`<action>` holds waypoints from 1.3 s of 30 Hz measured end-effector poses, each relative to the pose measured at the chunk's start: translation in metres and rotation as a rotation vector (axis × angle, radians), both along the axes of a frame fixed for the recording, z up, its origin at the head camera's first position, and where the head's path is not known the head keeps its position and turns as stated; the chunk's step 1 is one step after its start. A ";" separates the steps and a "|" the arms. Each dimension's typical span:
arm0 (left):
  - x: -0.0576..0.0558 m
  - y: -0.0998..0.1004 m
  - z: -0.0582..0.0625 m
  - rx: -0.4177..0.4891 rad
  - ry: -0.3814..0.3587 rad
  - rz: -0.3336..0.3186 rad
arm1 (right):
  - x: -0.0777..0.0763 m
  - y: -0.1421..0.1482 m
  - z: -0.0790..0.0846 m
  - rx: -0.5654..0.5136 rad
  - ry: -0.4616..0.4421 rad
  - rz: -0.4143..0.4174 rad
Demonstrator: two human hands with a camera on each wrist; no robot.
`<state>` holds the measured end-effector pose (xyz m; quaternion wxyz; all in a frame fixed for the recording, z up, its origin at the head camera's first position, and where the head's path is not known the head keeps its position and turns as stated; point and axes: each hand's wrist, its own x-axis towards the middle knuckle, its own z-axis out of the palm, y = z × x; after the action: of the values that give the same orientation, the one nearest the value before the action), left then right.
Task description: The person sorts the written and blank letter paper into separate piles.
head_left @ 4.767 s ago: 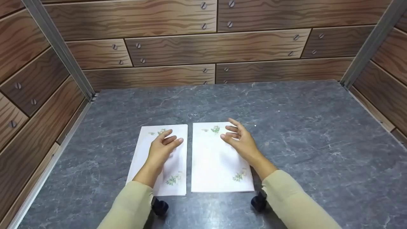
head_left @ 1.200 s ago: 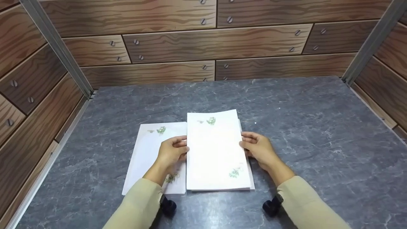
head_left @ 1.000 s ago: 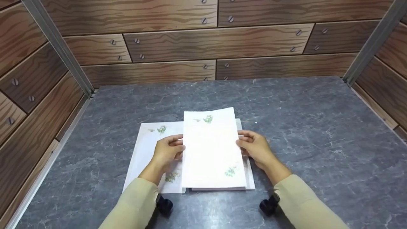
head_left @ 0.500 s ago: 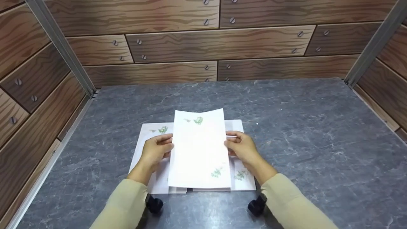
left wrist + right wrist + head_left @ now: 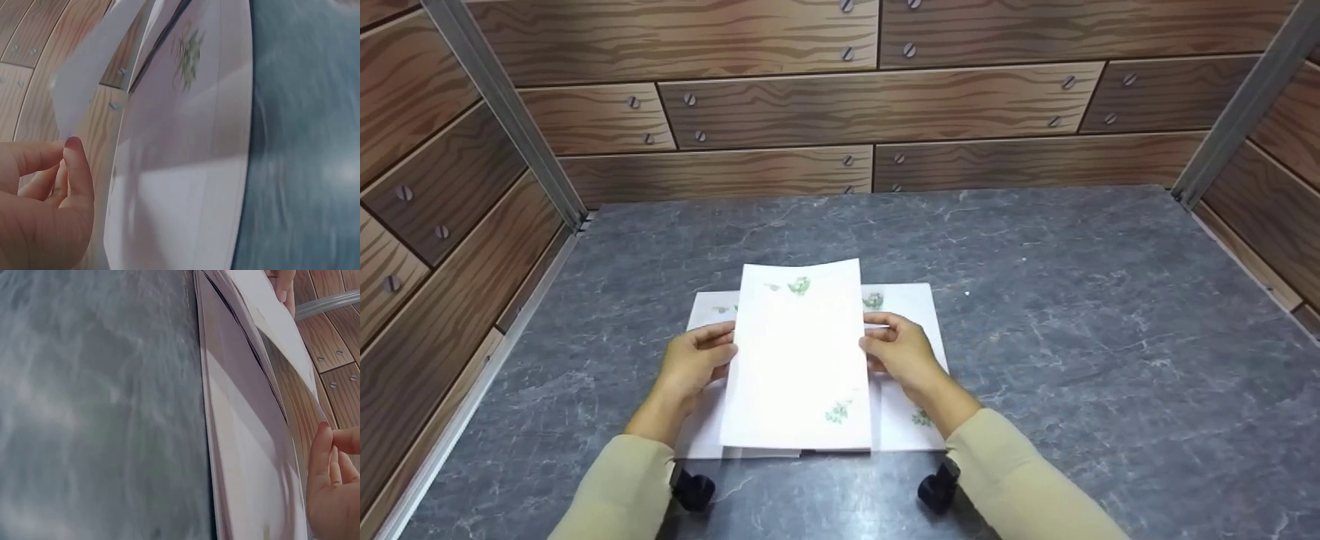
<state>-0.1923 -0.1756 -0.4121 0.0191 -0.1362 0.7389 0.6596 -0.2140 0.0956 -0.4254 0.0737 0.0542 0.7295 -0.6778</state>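
A white sheet of paper point(image 5: 799, 360) with small green plant prints is held up, slightly bowed, above two paper stacks. My left hand point(image 5: 686, 371) pinches its left edge between thumb and fingers, and my right hand point(image 5: 907, 356) pinches the right edge. Below lie the left stack point(image 5: 701, 435) and the right stack point(image 5: 904, 382), side by side and partly covered by the sheet. The left wrist view shows the sheet's edge point(image 5: 95, 73) lifted clear of the stack beneath. From the right wrist, the sheet point(image 5: 287, 332) likewise slants above the layered right stack point(image 5: 247, 416).
The stacks lie on a dark grey marbled tabletop point(image 5: 1072, 322). Wood-patterned panels point(image 5: 840, 105) rise behind and at both sides, with metal corner posts point(image 5: 502, 112). Black wrist cameras point(image 5: 694, 491) hang under both sleeves.
Both hands first hovered over the two stacks, then took a sheet at the right stack. They have carried it leftward, so it now overlaps the left stack and uncovers more of the right one.
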 end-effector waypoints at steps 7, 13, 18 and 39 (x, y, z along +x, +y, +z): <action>0.006 -0.019 -0.002 -0.014 -0.019 0.004 | 0.001 -0.016 -0.002 0.008 -0.018 0.036; 0.011 -0.033 -0.004 -0.006 -0.019 0.022 | 0.002 -0.029 -0.004 0.010 -0.027 0.078; 0.014 -0.043 -0.004 0.031 -0.011 0.032 | 0.003 -0.039 -0.003 -0.001 -0.030 0.100; 0.014 -0.065 -0.005 0.044 0.010 0.060 | 0.005 -0.067 -0.006 0.004 -0.007 0.106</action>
<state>-0.1779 -0.2404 -0.4172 -0.0014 -0.1546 0.7199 0.6766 -0.2094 0.0290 -0.4314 0.1121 0.0181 0.7325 -0.6712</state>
